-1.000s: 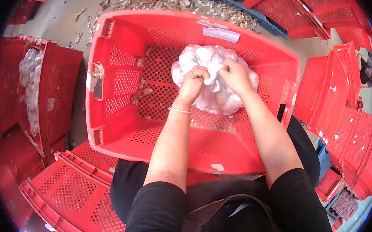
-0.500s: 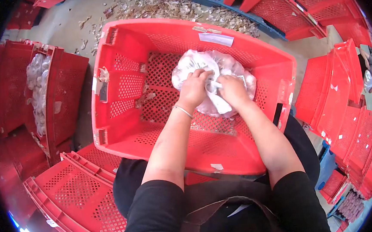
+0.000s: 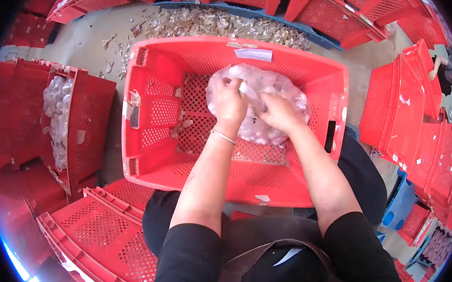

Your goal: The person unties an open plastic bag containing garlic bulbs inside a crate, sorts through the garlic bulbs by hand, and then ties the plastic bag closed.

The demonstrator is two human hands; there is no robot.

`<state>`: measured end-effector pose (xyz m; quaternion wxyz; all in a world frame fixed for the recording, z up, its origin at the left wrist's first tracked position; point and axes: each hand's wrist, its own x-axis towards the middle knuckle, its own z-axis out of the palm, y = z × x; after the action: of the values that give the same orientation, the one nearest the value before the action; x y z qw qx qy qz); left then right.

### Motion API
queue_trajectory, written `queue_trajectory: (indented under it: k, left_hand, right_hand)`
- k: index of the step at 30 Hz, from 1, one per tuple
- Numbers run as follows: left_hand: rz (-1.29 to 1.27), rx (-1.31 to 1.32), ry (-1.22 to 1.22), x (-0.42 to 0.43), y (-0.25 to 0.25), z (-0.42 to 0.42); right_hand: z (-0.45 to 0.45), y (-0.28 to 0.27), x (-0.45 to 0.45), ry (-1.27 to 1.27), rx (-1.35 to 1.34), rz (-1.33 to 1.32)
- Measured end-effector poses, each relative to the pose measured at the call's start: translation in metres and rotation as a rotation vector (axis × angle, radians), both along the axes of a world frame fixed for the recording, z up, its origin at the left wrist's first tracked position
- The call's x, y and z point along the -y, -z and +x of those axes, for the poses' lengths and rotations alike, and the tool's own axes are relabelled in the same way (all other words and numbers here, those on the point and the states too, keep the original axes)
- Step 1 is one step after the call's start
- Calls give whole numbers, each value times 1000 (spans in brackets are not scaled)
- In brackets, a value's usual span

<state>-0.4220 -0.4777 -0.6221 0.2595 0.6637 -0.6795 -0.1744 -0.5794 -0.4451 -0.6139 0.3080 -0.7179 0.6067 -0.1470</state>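
Note:
A clear plastic bag of pale bulbs that look like garlic (image 3: pixel 259 131) lies toward the right side inside a large red plastic crate (image 3: pixel 156 161). My left hand (image 3: pixel 231 103) is over the bag's upper part, its fingers closed on the twisted plastic at the bag's mouth. Close beside it, my right hand (image 3: pixel 280 111) pinches the same gathered plastic from the right. Both hands hide part of the bag's neck, so whether it is tied I cannot tell.
Stacked red crates stand at the left (image 3: pixel 91 124), at the right (image 3: pixel 391 108) and along the back. One left crate holds more bagged bulbs (image 3: pixel 59 116). Dry papery skins (image 3: pixel 202 25) litter the floor behind my crate. At the far right, part of another person (image 3: pixel 449 73) shows.
The white loose end that hung down between my hands is now drawn up into them. My left hand has turned more upright. The whole view has shifted a little.

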Motion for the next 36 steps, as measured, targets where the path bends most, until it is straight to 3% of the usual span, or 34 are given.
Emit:
queue_trajectory:
  k: [1, 3, 4, 5, 6, 7, 8, 12, 14, 15, 17, 18, 20, 21, 23, 24, 26, 27, 28, 30, 31, 33, 36]
  left_hand:
    - [-58, 5, -53, 0, -2, 4]
    - [-37, -40, -149, 14, 10, 30]
    - [161, -464, -248, 20, -6, 44]
    - [203, -699, -414, 25, 8, 58]
    - [499, -984, -488, 23, -31, 69]
    - [598, -1152, -558, 17, -67, 69]
    - [699, -1073, -468, 18, -68, 87]
    - [593, -1093, -316, 7, -76, 98]
    - [512, -1079, -283, -2, -83, 93]
    - [468, -1005, -239, -4, -87, 91]
    - [385, -924, -160, -6, -97, 85]
    - [385, -932, -163, -6, -101, 84]
    - [503, -1003, -78, -4, -114, 80]
    - [492, -940, -25, -3, -118, 79]
    - [473, -928, 22, -1, -113, 79]
    - [453, -911, 70, -1, -111, 79]
    - [479, -1001, 109, -1, -112, 79]
    - [489, -1040, 131, 0, -110, 80]
    - [503, -974, 155, 0, -119, 81]
    - [497, -829, 255, 3, -116, 90]
    - [322, -511, 384, 9, -96, 102]
    - [240, -240, 440, 9, -97, 111]
    - [-2, 26, 455, 12, -74, 123]
  right_hand:
    - [1, -1, 3, -49, -44, 57]
    - [-6, -19, 0, 131, 149, 123]
    - [-17, 16, -2, 277, 338, -80]
    - [-31, 15, -1, 438, 387, 6]
    - [-44, 11, -1, 598, 434, 99]
    - [-55, 3, -4, 658, 401, 41]
    - [-66, -5, -8, 771, 485, 182]
    - [-74, -6, -23, 784, 633, 31]
    - [-70, -26, -29, 847, 810, 304]
    - [-69, -31, -33, 845, 811, 305]
    - [-73, -38, -39, 923, 1367, 425]
    - [-80, -34, -39, 991, 1417, 398]
    - [-66, -68, -38, 1128, 1092, 1]
    - [-61, -69, -34, 992, 840, -352]
    - [-18, -128, -25, 750, 321, -680]
    - [0, -134, -19, 580, 491, -629]
    - [40, -135, -7, 249, 484, -425]
    - [54, -114, 4, 81, 402, -416]
    - [63, -89, 10, 2, 285, -175]
    - [66, -48, 20, -106, -68, 62]
    - [57, -24, 19, -112, -220, 131]
    - [27, 37, 10, 15, -395, 319]
    - [-9, 2, -14, 258, -534, 380]
